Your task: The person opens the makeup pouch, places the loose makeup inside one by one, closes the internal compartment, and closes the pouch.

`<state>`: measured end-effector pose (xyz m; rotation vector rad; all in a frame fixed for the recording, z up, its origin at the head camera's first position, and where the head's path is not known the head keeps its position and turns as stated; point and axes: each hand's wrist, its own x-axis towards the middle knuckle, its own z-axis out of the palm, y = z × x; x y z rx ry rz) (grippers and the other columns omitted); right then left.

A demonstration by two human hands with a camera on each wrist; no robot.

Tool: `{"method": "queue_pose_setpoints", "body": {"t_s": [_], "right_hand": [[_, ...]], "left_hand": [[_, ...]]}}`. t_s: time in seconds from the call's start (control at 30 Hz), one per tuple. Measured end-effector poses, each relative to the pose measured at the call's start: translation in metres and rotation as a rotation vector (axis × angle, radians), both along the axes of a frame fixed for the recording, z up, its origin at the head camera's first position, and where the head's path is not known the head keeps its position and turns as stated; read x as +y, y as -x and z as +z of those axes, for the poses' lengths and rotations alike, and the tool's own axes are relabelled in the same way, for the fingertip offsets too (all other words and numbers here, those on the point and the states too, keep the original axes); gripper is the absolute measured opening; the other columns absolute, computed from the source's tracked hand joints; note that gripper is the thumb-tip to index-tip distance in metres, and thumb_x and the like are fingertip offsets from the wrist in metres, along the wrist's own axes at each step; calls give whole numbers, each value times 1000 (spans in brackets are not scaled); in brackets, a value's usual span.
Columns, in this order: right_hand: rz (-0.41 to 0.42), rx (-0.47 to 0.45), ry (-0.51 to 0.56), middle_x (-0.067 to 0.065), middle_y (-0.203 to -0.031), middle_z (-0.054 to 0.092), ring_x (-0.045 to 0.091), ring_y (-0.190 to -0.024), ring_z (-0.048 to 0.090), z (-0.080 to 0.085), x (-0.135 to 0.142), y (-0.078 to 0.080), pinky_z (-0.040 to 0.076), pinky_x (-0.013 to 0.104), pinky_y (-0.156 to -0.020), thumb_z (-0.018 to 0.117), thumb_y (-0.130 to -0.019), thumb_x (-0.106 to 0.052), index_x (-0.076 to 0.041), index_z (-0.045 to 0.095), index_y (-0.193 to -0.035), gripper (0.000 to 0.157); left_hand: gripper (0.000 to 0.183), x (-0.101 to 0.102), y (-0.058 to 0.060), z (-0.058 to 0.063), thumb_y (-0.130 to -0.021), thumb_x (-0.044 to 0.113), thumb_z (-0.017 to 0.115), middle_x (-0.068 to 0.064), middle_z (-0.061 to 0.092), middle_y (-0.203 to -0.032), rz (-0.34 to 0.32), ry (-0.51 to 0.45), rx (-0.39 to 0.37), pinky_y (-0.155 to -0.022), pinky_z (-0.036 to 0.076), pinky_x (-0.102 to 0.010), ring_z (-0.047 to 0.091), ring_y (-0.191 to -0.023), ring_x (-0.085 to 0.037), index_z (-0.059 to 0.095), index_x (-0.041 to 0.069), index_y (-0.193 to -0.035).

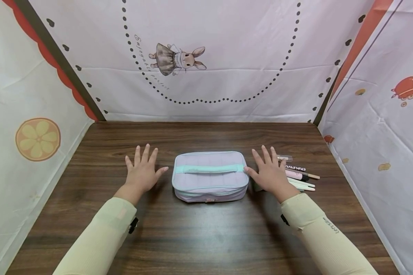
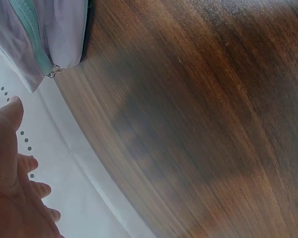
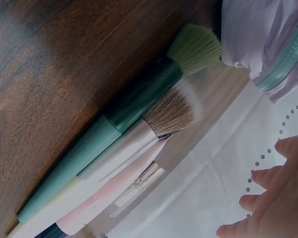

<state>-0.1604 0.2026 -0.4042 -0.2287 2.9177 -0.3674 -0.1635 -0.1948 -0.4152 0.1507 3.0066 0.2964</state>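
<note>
A lavender cosmetic bag [image 1: 210,183] with a mint carry strap [image 1: 210,169] and mint zipper lies in the middle of the table. Left of it, my left hand [image 1: 142,173] is held with fingers spread and nothing in it. On the other side my right hand [image 1: 271,173] is spread too, its thumb close to the bag's right end; whether they touch I cannot tell. Beneath and beside the right hand lie makeup brushes: a green one [image 3: 116,121] and a white-handled one with brown bristles [image 3: 171,111]. A pink tube [image 1: 293,174] is among them.
A small clear tube [image 1: 285,158] and a slim gold-ended stick [image 1: 313,176] lie with the brushes at the right. The wood-grain table [image 1: 206,236] is bounded by a printed cloth [image 1: 227,49] at the back and on both sides.
</note>
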Motion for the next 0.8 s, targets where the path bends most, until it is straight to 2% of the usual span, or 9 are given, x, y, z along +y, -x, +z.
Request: {"method": "queue_pose_setpoints", "body": {"t_s": [0.43,0.63,0.8], "right_hand": [[5,8,1,19,-160,1,42,-145,-8,-1,-2,-1,1,75,-103,39,-97,-59,-15,15,-156,78],[15,-9,8,17,-161,0,38,-146,-8,0,-1,0,0,75,-103,37,-96,-61,-15,13,-156,79],[33,7,13,17,-161,4,37,-146,-5,2,-1,3,2,74,-104,41,-97,-58,-14,14,-156,78]], "left_hand": [[78,-3,2,-4,-97,51,48,-21,1,-160,-6,1,-1,-104,-6,-73,-8,-144,-46,18,8,-154],[78,-3,3,-3,-97,49,49,-20,1,-160,-13,-5,-21,-105,-4,-73,-10,-143,-45,16,8,-155],[77,-4,4,-5,-97,45,52,-20,2,-160,-15,-28,-39,-105,-2,-73,-9,-144,-45,16,8,-154]]}}
